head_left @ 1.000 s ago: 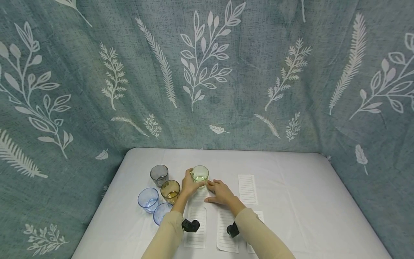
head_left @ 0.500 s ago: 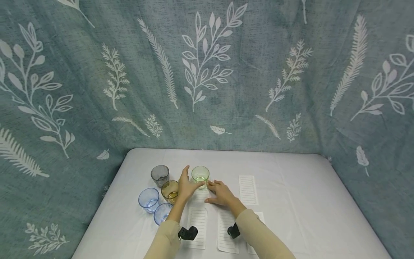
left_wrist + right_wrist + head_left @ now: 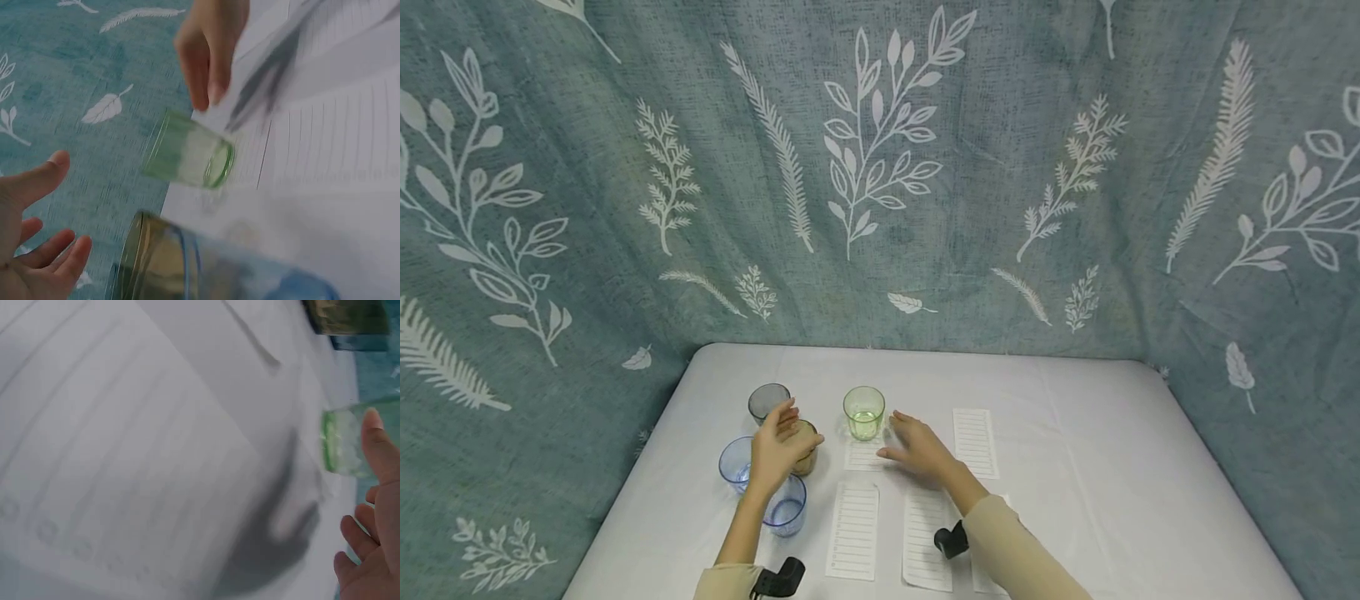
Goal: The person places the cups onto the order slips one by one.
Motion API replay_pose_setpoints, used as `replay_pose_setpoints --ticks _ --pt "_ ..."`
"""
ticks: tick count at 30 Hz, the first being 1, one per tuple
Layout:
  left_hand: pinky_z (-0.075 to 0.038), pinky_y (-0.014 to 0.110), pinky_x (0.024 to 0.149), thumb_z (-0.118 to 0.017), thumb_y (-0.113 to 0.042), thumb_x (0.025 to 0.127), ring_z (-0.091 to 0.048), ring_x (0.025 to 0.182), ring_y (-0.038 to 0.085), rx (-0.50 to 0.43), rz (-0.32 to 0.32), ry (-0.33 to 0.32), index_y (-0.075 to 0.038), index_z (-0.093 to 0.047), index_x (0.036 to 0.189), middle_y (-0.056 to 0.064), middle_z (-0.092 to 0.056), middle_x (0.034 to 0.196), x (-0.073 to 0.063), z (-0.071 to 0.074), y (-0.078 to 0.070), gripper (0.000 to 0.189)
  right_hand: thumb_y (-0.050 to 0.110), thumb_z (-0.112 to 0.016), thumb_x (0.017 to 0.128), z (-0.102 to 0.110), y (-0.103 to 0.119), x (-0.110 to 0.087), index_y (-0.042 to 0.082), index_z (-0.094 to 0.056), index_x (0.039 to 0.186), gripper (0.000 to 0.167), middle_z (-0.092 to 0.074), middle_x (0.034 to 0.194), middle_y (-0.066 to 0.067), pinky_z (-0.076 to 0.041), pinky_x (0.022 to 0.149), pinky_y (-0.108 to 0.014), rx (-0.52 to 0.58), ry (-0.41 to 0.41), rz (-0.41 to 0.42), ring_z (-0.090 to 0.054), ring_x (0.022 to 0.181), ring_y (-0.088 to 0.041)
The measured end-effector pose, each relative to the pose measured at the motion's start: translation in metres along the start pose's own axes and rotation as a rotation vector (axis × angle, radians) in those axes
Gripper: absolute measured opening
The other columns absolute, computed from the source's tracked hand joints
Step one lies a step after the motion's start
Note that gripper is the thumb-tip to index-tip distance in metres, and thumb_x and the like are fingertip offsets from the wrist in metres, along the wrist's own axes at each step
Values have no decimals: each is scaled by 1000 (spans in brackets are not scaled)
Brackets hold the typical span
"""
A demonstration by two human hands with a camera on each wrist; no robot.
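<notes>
A green glass (image 3: 864, 414) stands upright at the far edge of a lined paper sheet (image 3: 863, 457), with no hand on it. My left hand (image 3: 773, 454) hovers over the amber glass (image 3: 806, 463), hiding much of it; its fingers are spread and hold nothing. In the left wrist view, a gap separates those fingers (image 3: 74, 259) from the glasses. Just right of the green glass is my right hand (image 3: 923, 454), its fingers loosely extended around nothing. Whether it touches the table is unclear.
A grey glass (image 3: 765, 402) stands behind the left hand. One blue glass (image 3: 733, 462) is left of it and another blue glass (image 3: 786, 508) nearer the front. Several lined sheets lie on the white table, including a front sheet (image 3: 853, 532) and a right sheet (image 3: 975, 442).
My left hand has let go of the green glass and moved left to the amber one. The right hand has shifted slightly right, away from the green glass.
</notes>
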State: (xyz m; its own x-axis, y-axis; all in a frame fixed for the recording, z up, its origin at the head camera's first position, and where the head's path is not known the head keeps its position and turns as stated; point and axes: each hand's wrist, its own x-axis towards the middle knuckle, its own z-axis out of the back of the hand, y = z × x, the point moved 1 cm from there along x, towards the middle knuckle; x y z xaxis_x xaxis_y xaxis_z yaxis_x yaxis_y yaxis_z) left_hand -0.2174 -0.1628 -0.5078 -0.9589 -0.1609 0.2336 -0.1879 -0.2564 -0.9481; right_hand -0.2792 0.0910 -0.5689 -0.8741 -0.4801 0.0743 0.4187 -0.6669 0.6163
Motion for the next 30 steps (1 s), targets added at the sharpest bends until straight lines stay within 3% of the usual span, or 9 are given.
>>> replay_pose_setpoints --ticks 4,9,12,16,21,24,30 --pt "-49 49 91 -78 6 70 -54 108 45 84 -35 -23 14 -44 128 32 -54 118 -10 22 1 68 35 -71 83 26 -8 -10 -8 -48 131 68 -49 135 -24 -38 104 -49 45 -62 -11 -46 125 -39" --pt "-54 36 80 -82 2 66 -60 98 36 210 -87 -162 9 -54 121 23 -63 109 -16 44 3 62 33 -73 82 58 -31 -31 -7 -49 130 67 -51 132 -24 -39 102 -51 6 -104 -32 -47 122 -40" --pt "-51 33 76 -84 -2 65 -59 98 33 272 -74 -235 6 -57 120 22 -65 109 -18 55 5 61 33 -73 81 73 -49 -45 -7 -49 130 68 -51 132 -24 -39 102 -53 -37 -108 -57 -47 122 -42" --pt "-46 43 80 -84 -7 66 -54 105 36 319 -34 -262 7 -57 121 25 -61 115 -21 68 11 63 33 -75 79 85 -72 -63 -8 -52 128 67 -53 130 -26 -39 101 -54 -99 -105 -81 -48 120 -43" --pt "-36 57 98 -83 -11 67 -45 118 43 314 44 -210 9 -51 126 29 -53 126 -25 78 21 69 29 -76 78 88 -96 -77 -10 -55 123 63 -52 130 -28 -38 101 -55 -157 -80 -99 -47 120 -45" --pt "-32 58 102 -82 -14 69 -40 123 45 308 118 -137 9 -47 130 30 -47 132 -28 80 26 74 29 -77 77 87 -105 -83 -9 -55 123 64 -49 133 -27 -37 103 -54 -172 -63 -116 -46 122 -44" --pt "-25 59 108 -81 -21 72 -29 132 46 291 262 14 7 -34 139 31 -34 143 -31 82 37 87 30 -76 77 86 -109 -91 -6 -57 123 62 -49 134 -25 -39 99 -56 -252 -29 -73 -48 118 -46"
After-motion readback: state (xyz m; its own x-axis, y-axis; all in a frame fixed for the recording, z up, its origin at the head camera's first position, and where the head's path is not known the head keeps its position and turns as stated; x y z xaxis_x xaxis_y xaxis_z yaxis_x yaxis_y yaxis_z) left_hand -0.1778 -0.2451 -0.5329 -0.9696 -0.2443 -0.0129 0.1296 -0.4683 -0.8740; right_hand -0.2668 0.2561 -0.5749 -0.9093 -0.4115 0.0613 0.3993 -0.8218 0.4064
